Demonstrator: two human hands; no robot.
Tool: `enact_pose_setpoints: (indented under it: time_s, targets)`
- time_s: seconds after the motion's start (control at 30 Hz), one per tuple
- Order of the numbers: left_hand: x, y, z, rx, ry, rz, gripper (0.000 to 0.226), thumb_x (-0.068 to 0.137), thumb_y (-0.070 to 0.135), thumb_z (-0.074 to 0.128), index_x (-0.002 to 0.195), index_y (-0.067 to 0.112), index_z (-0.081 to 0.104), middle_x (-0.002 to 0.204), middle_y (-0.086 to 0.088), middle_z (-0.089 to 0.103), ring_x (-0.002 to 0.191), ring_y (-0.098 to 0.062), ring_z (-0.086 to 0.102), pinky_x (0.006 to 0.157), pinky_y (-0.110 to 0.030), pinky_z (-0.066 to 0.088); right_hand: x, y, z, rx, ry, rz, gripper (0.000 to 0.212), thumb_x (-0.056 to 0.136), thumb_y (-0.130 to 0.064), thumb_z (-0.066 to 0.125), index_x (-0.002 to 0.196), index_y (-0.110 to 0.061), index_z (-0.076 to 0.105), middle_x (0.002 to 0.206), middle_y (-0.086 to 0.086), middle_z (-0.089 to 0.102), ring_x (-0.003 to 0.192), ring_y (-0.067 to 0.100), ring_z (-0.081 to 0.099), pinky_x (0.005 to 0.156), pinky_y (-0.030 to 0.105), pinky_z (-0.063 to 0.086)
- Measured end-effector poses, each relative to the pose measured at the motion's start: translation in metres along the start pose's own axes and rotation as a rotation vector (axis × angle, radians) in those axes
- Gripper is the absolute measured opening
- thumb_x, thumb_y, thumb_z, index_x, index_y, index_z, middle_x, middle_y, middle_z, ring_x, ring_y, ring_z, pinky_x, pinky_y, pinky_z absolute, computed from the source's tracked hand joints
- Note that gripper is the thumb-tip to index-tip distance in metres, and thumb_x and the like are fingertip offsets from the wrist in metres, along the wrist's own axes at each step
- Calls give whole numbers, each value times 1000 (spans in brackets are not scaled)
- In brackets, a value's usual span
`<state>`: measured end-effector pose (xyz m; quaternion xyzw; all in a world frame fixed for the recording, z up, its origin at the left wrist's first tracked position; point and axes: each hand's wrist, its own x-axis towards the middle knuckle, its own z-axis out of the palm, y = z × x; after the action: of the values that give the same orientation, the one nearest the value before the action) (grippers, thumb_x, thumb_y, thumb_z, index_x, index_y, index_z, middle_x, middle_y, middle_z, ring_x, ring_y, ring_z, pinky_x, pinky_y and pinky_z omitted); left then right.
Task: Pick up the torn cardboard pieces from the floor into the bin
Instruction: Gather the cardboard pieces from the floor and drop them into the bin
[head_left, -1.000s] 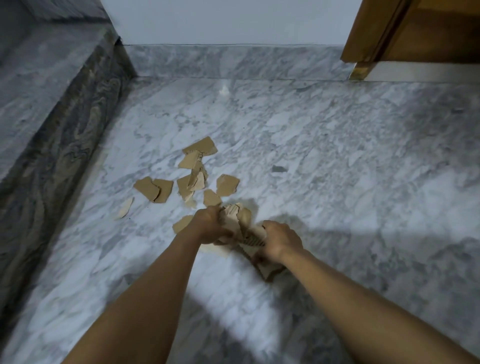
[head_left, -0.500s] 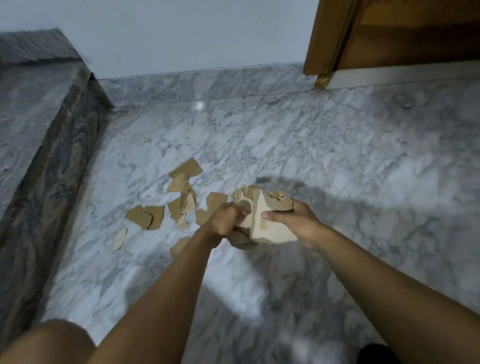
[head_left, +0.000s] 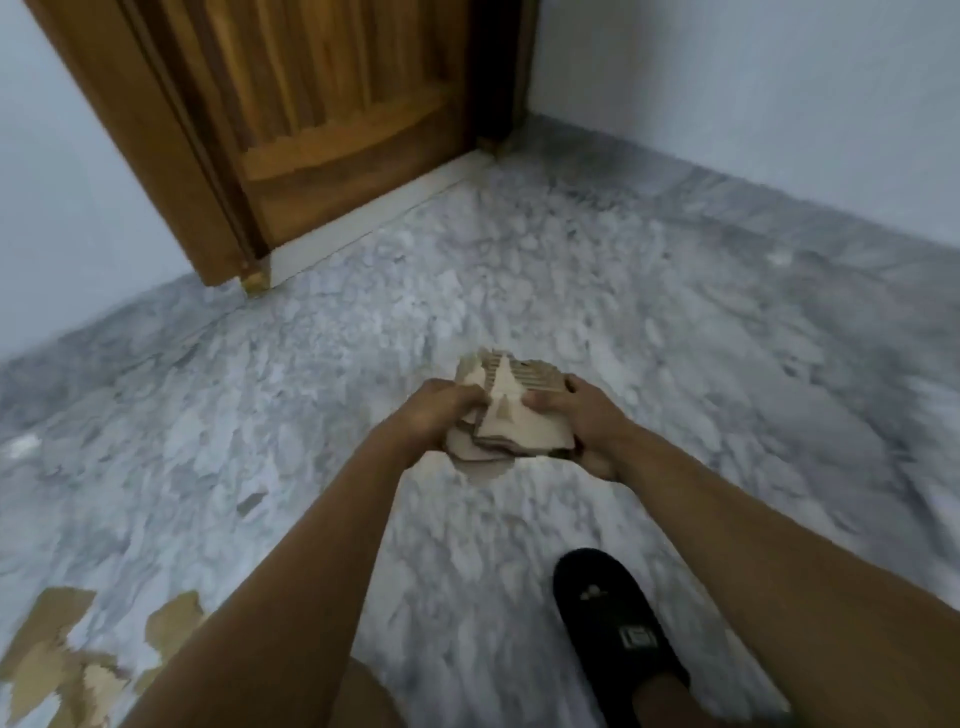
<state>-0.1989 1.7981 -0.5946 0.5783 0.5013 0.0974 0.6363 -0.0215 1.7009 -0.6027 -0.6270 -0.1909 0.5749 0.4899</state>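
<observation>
head view (only one): both hands are busy w/ one load. left hand has its fingers curled round the left edge of the cardboard bundle. right hand grips the right side, thumb on top, fingers under. the bundle is held up off the marble floor, in front of the body, between the two hands.

risks, as i judge them:
- the bundle is a loose stack of uneven torn bits, not squared up. the lower layers poke out at the bottom edge, so a slack squeeze or a quick turn could let the small inner bits slide out.
- no bin in frame, so the carry dist. is unknown. a longer walk means more chance of shedding.
- more loose pieces lie on the floor at bottom left, near the left arm. they're easy to step on or scatter, and they need at least one more trip.
- polished marble and a black shoe mid-stride: a scrap underfoot could slip.
- frame is blurred, so the head is prob. turning fast.

look of the cardboard: tan/beige, ragged torn edges, corrugated ribs showing on the top piece, several layers thick. the floor pieces are flat, irregular and the same colour.

wooden door is ahead on the left, pale wall on the right.
</observation>
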Motion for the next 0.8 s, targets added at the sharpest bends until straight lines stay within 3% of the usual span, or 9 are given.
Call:
enact_pose_setpoints:
  time_s: [0.23,0.37,0.67,0.8]
  targets:
    - [-13,137,167,185,-361,252,28,90,20,67,113,6,71,104,-14,75,95,-31,72,84,-47,60,-114,-51,-163,241,309,-173,38,89,-13,71,126,-20,62,117,12,72,105,35,69,82,50,61]
    - [-30,197,274,233,-471,350,26,92,19,63,114,6,69,103,-15,75,95,-32,72,83,-46,59,-176,-77,-259,285,410,-282,38,88,-11,70,124,-21,65,116,12,74,108,36,69,92,60,55]
    - [-65,277,547,240,-697,502,16,95,11,59,107,10,70,103,-13,75,94,-30,72,87,-46,58,-308,-86,-498,309,663,-442,44,82,-9,79,122,-21,66,114,10,74,104,37,71,81,61,58]
    - [-97,298,700,267,-815,557,20,95,7,57,113,9,66,107,-15,72,95,-29,71,79,-40,59,-381,-66,-626,347,793,-479,51,77,-12,84,124,-17,65,116,10,74,106,35,70,90,61,55]
